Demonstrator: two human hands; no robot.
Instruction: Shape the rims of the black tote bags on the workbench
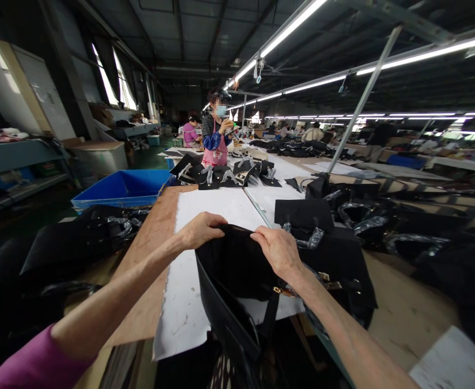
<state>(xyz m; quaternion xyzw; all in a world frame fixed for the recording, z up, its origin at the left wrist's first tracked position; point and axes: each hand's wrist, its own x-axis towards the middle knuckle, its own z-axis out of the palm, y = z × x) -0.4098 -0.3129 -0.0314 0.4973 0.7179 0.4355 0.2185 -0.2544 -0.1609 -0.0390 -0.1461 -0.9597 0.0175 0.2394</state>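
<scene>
A black bag [237, 259] with a dark lining hangs open between my two hands at the near edge of the table. My left hand [203, 229] pinches its far rim on the left. On the right, my right hand [280, 251] grips the same rim between thumb and fingers. A gold clasp on a brown strap [284, 292] shows below my right wrist. Just beyond that hand lies another black bag [306, 213], its handle wrapped in clear plastic. White sheeting [209, 205] covers the table under the work.
A blue bin [128, 186] stands left of the table. Black bags [75, 237] are piled at the left, and more [383, 210] cover the right side. A co-worker in a pink apron [215, 154] stands at the far end beside several black pieces [225, 175]. A slanted metal pole [365, 97] rises at right.
</scene>
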